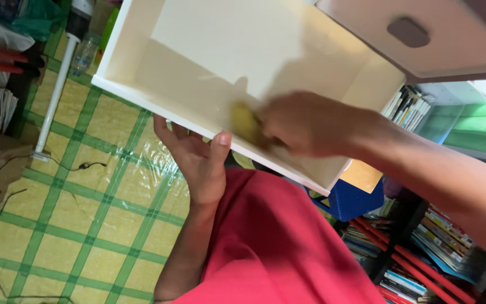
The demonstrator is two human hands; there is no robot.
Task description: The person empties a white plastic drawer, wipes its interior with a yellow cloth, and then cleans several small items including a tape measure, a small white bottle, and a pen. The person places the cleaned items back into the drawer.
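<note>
The right hand presses a yellow cloth against the inside of the white drawer, blurred mid-wipe, while the left hand grips its near edge from below. The drawer sits tilted over the red-clad lap. How much is wiped I can't tell; the inside looks mostly clean.

1. One white drawer, open side up.
2. One yellow cloth inside the drawer.
3. Two bare hands: the left hand at the drawer's near edge, the right hand on the cloth.
4. One second drawer front with an oval handle hole, far right.
5. One blue box, right.
6. One white pole, far left.
7. Many books on the right, too many to count.
</note>
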